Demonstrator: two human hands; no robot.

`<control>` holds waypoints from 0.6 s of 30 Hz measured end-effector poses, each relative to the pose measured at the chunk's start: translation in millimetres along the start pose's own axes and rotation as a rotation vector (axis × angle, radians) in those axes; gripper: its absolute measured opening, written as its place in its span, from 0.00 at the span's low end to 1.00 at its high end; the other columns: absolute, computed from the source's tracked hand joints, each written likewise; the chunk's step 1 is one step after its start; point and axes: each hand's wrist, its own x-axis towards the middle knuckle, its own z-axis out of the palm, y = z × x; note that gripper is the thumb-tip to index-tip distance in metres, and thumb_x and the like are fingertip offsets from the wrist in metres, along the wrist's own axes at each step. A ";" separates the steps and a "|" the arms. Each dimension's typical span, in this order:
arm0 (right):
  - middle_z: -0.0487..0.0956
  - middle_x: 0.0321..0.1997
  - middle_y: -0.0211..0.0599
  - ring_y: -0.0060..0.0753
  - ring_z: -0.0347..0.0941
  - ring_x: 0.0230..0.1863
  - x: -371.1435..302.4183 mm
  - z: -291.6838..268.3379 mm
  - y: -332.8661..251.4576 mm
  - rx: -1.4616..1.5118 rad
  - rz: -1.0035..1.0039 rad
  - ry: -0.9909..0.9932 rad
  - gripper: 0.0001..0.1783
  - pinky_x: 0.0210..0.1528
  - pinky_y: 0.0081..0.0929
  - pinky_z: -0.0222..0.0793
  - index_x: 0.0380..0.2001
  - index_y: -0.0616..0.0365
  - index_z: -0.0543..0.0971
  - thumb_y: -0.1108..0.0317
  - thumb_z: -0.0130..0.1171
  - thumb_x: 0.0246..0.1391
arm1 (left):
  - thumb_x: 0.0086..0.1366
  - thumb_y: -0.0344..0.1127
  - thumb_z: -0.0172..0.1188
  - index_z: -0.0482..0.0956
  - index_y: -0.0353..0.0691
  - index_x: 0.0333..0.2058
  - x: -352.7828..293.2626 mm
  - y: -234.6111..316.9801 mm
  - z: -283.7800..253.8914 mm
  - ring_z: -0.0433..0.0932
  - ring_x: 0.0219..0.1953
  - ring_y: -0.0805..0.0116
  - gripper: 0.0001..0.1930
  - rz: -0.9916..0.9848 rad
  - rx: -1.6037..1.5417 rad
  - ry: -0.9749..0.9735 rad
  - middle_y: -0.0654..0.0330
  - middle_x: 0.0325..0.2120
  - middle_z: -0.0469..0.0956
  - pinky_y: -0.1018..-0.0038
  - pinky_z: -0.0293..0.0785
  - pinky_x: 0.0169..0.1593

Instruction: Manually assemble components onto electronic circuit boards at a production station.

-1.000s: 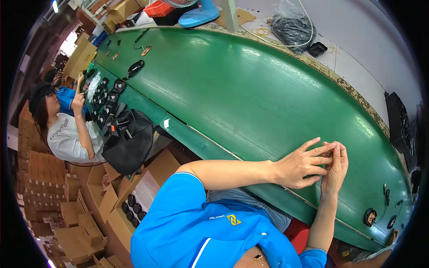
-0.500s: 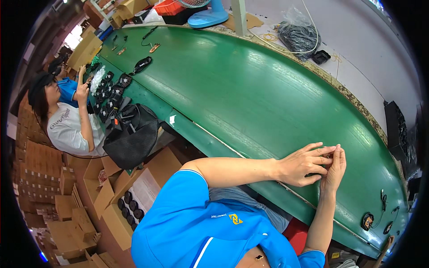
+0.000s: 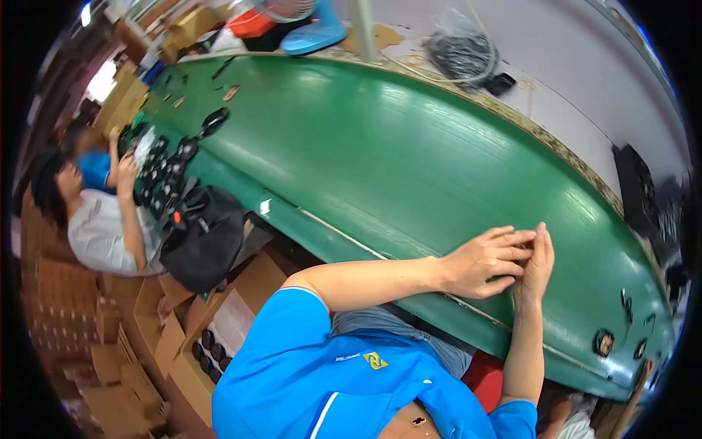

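Above the green belt (image 3: 351, 146), my two hands meet fingertip to fingertip. My left hand (image 3: 479, 263) reaches in from the left, its fingers stretched forward, slightly bent and apart. They touch the palm side of my right hand (image 3: 536, 265), which points upward with its fingers extended close together. No object shows in either hand, though the small space between the palms is partly hidden. Nearest to my right hand on the belt lies a round dark part with a copper-coloured coil (image 3: 603, 342), beside a dark cable (image 3: 627, 306).
At the left, a person in a white shirt (image 3: 110, 230) sits by several black devices (image 3: 164, 164) and a black bag (image 3: 203, 241). An open cardboard box (image 3: 189, 377) with black round parts stands below. Another person's arm (image 3: 642, 388) enters at the lower right. A blue fan base (image 3: 314, 36) stands behind the belt.
The view has shifted slightly, so the scene sits a little differently in it. My hands stay together in nearly the same pose. At the lower right, more of another person shows.
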 end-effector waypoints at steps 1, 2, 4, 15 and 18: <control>0.73 0.26 0.23 0.12 0.65 0.26 1.4 2.2 0.6 -0.009 -0.014 0.043 0.15 0.28 0.10 0.61 0.31 0.52 0.74 0.59 0.51 0.73 | 0.58 0.30 0.63 0.84 0.39 0.44 0.7 1.6 -4.8 0.62 0.71 0.53 0.14 0.021 -0.038 -0.017 0.57 0.62 0.74 0.52 0.54 0.73; 0.74 0.27 0.24 0.12 0.66 0.27 5.5 3.7 4.3 0.018 -0.003 0.008 0.14 0.29 0.11 0.63 0.31 0.52 0.74 0.58 0.52 0.72 | 0.58 0.30 0.63 0.84 0.39 0.44 0.4 2.1 -9.6 0.62 0.71 0.54 0.14 0.014 0.014 -0.006 0.57 0.62 0.74 0.53 0.55 0.73; 0.75 0.28 0.25 0.13 0.68 0.27 3.6 1.0 0.3 0.042 -0.005 -0.005 0.14 0.30 0.12 0.64 0.32 0.53 0.75 0.58 0.53 0.72 | 0.58 0.29 0.63 0.84 0.39 0.44 5.7 1.3 -1.9 0.63 0.71 0.55 0.14 0.021 0.047 -0.003 0.58 0.62 0.74 0.54 0.56 0.72; 0.77 0.31 0.30 0.18 0.71 0.29 6.0 -4.1 2.0 0.306 0.153 0.113 0.14 0.33 0.17 0.69 0.35 0.52 0.76 0.54 0.56 0.69 | 0.56 0.27 0.63 0.81 0.41 0.49 1.8 11.3 5.9 0.68 0.64 0.53 0.19 0.034 0.023 0.068 0.56 0.58 0.75 0.55 0.61 0.67; 0.76 0.30 0.29 0.18 0.69 0.28 12.4 -13.5 -1.3 0.464 0.209 0.110 0.12 0.32 0.18 0.68 0.34 0.50 0.76 0.56 0.55 0.69 | 0.56 0.27 0.63 0.80 0.41 0.50 -2.4 17.1 12.0 0.69 0.61 0.54 0.20 0.061 0.034 0.059 0.53 0.58 0.74 0.56 0.62 0.65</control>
